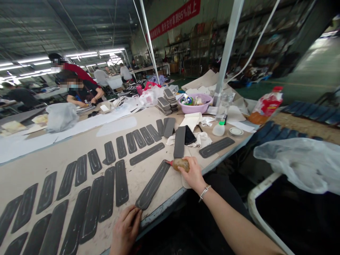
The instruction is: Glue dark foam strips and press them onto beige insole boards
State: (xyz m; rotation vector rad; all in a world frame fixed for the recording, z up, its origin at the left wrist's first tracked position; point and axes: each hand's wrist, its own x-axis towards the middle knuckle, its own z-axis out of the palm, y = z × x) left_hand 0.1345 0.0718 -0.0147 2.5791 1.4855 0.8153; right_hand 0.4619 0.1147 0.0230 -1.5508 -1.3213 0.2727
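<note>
My right hand [192, 173] is closed round a small yellowish glue bottle [181, 165] with a red nozzle. The nozzle tip meets the far end of a dark grey, round-ended strip [153, 184], which has a shiny wet line along its edges. At the strip's near end, my left hand [126, 226] holds the rounded tip with its fingers drawn together. Many similar strips lie in rows to the left, such as one dark strip [122, 182] with glossy lines on it. Just beyond the bottle, a plain dark strip [180, 141] rests partly against a black phone [190, 135].
Behind the strips stand stacked pieces [167, 102], a purple basin [196, 103] and a clear jar [225, 106]. A red-labelled bottle [267, 106] is at the right, near a metal post [228, 46]. A plastic bag [300, 163] covers something beside me. A co-worker [85, 92] works across the table.
</note>
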